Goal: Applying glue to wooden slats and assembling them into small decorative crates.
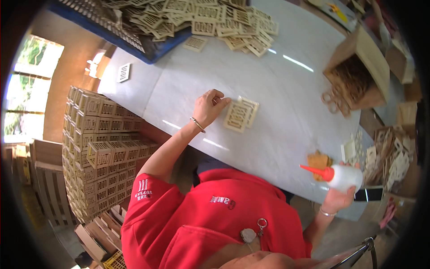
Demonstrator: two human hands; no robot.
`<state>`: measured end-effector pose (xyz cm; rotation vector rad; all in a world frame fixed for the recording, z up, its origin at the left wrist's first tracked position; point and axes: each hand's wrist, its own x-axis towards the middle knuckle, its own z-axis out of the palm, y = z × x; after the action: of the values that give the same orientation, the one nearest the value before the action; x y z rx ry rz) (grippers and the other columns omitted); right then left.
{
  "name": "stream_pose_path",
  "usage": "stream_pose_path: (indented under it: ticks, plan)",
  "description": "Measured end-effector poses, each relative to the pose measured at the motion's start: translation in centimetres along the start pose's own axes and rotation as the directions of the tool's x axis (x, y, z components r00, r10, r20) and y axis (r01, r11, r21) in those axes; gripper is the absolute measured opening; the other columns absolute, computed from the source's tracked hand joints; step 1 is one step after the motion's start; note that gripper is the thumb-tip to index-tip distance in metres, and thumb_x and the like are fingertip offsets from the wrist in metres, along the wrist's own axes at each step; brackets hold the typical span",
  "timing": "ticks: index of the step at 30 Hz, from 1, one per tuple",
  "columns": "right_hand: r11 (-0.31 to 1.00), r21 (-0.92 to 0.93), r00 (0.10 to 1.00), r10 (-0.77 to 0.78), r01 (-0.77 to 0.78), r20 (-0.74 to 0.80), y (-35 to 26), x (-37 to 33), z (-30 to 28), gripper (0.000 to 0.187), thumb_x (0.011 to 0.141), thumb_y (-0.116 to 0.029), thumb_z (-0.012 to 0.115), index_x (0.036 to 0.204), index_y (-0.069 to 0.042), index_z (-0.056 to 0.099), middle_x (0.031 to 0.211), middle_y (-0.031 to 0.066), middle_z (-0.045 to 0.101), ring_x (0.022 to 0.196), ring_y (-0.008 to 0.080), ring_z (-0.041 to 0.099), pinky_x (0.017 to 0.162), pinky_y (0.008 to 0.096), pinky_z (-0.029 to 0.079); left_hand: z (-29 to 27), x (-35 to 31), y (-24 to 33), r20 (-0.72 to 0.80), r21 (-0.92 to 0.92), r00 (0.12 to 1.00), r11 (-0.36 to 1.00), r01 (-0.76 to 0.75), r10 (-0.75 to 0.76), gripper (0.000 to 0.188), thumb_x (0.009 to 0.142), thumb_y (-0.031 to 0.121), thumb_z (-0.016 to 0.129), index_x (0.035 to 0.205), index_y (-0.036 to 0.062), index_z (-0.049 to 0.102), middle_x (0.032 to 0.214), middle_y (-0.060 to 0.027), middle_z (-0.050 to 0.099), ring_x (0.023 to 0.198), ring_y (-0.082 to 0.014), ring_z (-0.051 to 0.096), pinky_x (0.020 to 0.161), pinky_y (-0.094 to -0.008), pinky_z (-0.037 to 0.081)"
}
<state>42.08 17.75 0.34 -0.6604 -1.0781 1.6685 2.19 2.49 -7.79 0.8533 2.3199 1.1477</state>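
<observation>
My right hand [341, 197] is wrapped round a white squeeze bottle [346, 177] with a long red nozzle [316, 172], held on its side over the table's near right edge. My left hand [209, 106] is over the middle of the table with fingers bent in and thumb close to them. Its fingertips are at the upper left corner of two thin, pale wooden panels [237, 115] with cut-out slots. The panels overlap, one a little offset on the other. Whether the fingertips grip anything is too small to tell.
A blue crate [168, 46] and a heap of slotted panels [210, 20] lie at the far side. One panel [123, 72] lies far left. Stacked slatted boxes [96, 148] stand left of the table. At right are a carton [369, 58] of brown rings, an orange-brown lump [319, 161] and a phone [370, 194].
</observation>
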Motion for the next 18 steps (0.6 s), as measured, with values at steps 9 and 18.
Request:
stream_pose_path:
  ticks: [9, 18]
  plan:
    - [1.0, -0.01, 0.999, 0.022, -0.022, -0.027, 1.5, 2.0, 0.3, 0.073, 0.08, -0.037, 0.06, 0.134, 0.002, 0.03, 0.116, 0.0176, 0.05, 0.112, 0.0314, 0.048, 0.104, 0.0457, 0.032, -6.8, 14.5, -5.9, -0.309, 0.485, 0.887, 0.859, -0.162, 0.342, 0.036, 0.081, 0.034, 0.061, 0.103, 0.0057, 0.06, 0.099, -0.014, 0.057, 0.092, -0.0294, 0.055, 0.081, -0.0382, 0.044]
    - [0.993, 0.089, 0.997, 0.073, -0.075, 0.023, 1.5, 2.4, 0.6, 0.072, 0.082, -0.031, 0.062, 0.137, 0.001, 0.027, 0.124, 0.0194, 0.046, 0.119, 0.037, 0.042, 0.104, 0.0481, 0.03, -8.2, 12.3, -4.0, -0.024, 0.729, 0.979, 0.674, -0.123, 0.204, 0.058, 0.072, 0.051, 0.063, 0.107, 0.0057, 0.059, 0.113, -0.0134, 0.051, 0.105, -0.0364, 0.046, 0.089, -0.0432, 0.041]
